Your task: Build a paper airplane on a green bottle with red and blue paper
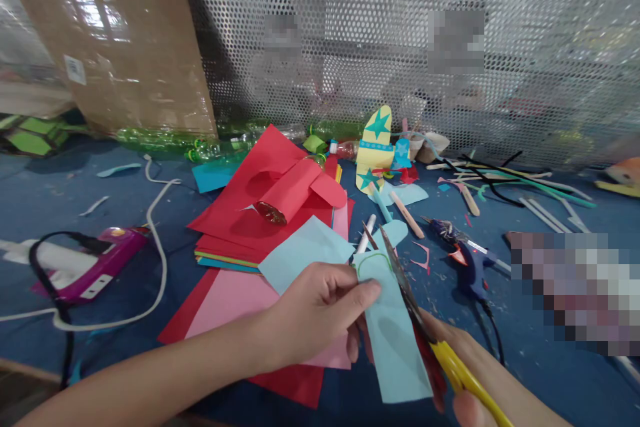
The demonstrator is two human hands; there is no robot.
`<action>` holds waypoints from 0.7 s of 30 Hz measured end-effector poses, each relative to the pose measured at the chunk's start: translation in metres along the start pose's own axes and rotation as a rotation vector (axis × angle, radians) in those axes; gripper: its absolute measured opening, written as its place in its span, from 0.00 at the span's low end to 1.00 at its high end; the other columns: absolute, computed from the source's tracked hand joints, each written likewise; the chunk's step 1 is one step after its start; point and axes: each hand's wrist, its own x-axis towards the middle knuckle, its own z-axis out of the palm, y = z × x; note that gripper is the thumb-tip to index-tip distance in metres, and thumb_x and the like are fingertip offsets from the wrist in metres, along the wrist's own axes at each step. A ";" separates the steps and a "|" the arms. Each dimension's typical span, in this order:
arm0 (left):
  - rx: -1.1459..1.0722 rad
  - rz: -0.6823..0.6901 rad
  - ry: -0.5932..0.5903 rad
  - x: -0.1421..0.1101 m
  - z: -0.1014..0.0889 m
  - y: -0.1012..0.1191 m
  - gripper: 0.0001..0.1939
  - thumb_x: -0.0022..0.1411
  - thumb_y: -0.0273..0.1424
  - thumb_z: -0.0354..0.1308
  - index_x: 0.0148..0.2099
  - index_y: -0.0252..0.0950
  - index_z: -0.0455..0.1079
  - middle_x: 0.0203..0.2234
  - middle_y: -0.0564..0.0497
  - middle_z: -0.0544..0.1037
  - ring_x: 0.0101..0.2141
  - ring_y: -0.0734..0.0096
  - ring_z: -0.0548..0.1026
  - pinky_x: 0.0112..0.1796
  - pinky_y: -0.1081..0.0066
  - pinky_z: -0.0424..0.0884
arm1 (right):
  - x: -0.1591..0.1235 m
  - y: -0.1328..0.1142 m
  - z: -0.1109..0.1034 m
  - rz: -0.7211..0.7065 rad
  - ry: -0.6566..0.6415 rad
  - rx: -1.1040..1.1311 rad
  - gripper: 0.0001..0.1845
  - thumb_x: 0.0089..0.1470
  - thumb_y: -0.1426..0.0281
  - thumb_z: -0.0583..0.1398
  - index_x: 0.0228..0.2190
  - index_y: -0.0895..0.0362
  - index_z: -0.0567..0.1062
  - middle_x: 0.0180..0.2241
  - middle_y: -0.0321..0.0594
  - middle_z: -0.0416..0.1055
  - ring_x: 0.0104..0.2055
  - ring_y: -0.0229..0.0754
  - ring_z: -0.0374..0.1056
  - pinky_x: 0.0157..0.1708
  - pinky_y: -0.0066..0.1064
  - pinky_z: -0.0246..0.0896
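Observation:
My left hand (330,313) pinches a light blue paper strip (395,347) near its upper end, thumb on top. A green curved line is drawn across the strip's top. In my right hand (465,373) is a pair of scissors (407,287) with dark blades and a yellow handle. The blades are parted and lie along the strip's right upper edge. Behind my left hand lies another light blue sheet (305,250) on a stack of red paper (235,220). A red paper-wrapped bottle (295,193) with a wing-like flap rests on that stack.
To the right lies a blue glue gun (470,263) with its cord. A purple power strip (100,267) and white cable (163,260) are at left. Plastic bottles (155,140), a yellow paper cutout with stars (375,153), sticks and scraps line the back, before a perforated metal panel (320,47).

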 end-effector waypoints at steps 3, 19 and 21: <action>-0.057 0.001 -0.035 0.000 0.001 0.001 0.24 0.56 0.49 0.56 0.22 0.33 0.69 0.14 0.53 0.72 0.16 0.79 0.68 0.19 0.78 0.66 | 0.002 -0.002 0.000 -0.001 -0.008 0.010 0.41 0.41 0.31 0.38 0.29 0.53 0.64 0.23 0.36 0.60 0.23 0.41 0.57 0.24 0.34 0.59; -0.176 -0.013 -0.086 0.004 0.001 -0.002 0.24 0.56 0.48 0.58 0.23 0.31 0.71 0.16 0.53 0.73 0.16 0.82 0.69 0.19 0.81 0.66 | 0.001 -0.007 0.001 0.041 -0.022 0.088 0.39 0.44 0.32 0.40 0.30 0.55 0.62 0.22 0.33 0.56 0.20 0.36 0.52 0.18 0.29 0.50; -0.182 -0.013 -0.081 0.004 0.001 -0.002 0.23 0.55 0.48 0.59 0.23 0.31 0.71 0.16 0.53 0.73 0.16 0.81 0.69 0.19 0.81 0.66 | 0.001 -0.005 0.002 0.050 -0.036 0.117 0.38 0.45 0.33 0.42 0.30 0.55 0.63 0.21 0.33 0.58 0.19 0.35 0.52 0.18 0.28 0.49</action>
